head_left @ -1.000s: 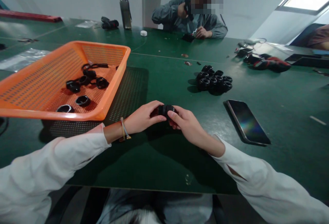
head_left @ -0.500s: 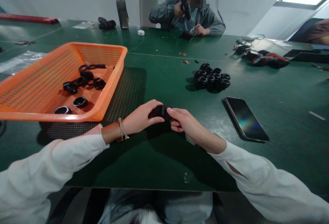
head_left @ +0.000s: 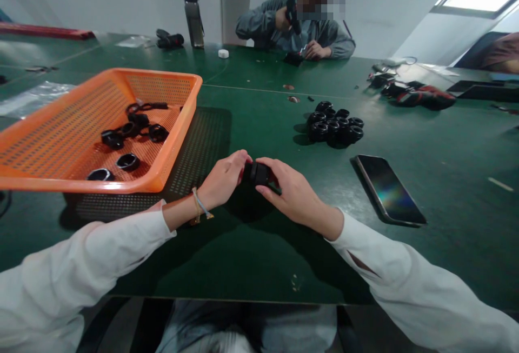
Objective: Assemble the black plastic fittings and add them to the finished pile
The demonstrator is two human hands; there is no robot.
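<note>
Between my two hands, above the table's near part, is a small black cylindrical part; its exact kind does not show. My right hand grips it from the right, thumb below and fingers over the top. Coming from the left, my left hand has its fingers bunched together against the part's left end, and the fingertips are partly hidden. To the left, an orange basket holds several black rings and looped pieces. Ahead and to the right sits a cluster of black ring-shaped parts.
A phone lies on the green table to the right. Farther back are a bottle, a white cap and red-black tools. Across the table a person holds a power driver over a small black piece.
My right hand has gone from a fingertip pinch to a wider grip around the black part. My left hand's thumb and fingers have closed together and turned at its left end.
</note>
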